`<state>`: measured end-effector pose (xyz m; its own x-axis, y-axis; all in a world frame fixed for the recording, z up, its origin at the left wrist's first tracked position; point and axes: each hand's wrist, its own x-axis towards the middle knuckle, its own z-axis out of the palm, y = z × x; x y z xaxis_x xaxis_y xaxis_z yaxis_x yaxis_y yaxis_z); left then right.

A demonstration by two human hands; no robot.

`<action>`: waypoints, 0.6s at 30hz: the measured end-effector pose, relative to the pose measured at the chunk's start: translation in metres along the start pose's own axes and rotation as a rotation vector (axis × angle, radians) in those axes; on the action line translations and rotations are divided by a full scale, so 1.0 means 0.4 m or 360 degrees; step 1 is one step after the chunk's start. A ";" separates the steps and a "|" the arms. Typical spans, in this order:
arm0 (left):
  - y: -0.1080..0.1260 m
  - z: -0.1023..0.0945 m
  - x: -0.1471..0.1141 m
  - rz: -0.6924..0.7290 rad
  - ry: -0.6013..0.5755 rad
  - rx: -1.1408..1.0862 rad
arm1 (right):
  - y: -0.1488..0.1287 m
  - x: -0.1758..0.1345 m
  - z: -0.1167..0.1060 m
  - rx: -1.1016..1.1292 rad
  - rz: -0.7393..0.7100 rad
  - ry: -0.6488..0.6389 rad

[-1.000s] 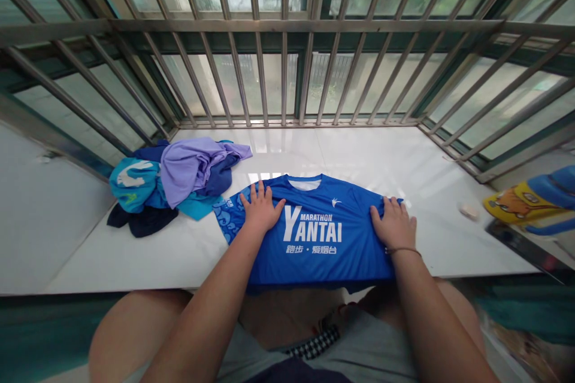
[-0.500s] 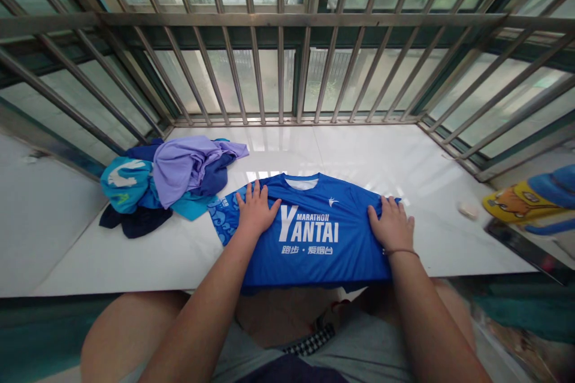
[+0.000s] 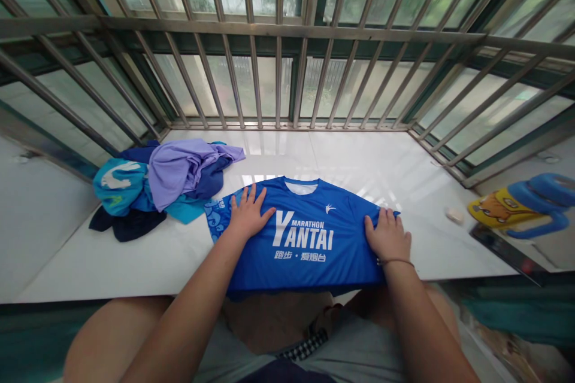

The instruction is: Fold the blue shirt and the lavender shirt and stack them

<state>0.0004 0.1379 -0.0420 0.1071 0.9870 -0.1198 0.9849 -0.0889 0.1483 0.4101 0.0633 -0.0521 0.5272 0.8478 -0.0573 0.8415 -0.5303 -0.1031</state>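
While both hands lie spread, gripping nothing, on shirt, heaped clothes left, bottle right

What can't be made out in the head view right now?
Head view:
Hem of the blue shirt: lost at the front edge of the ledge.
Its fabric under the left hand and right hand: covered by them.
Clothes beneath the lilac garment: partly covered by it.
Small pale object: too small and blurred to identify.
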 end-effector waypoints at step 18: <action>0.071 -0.064 -0.002 0.0022 0.0144 -0.0122 | -0.007 -0.033 -0.005 0.0009 -0.0011 0.0045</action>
<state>0.0247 0.1381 -0.0126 0.1045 0.9941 -0.0284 0.9698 -0.0955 0.2244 0.4009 0.0535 -0.0492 0.5245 0.8510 -0.0283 0.8446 -0.5242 -0.1091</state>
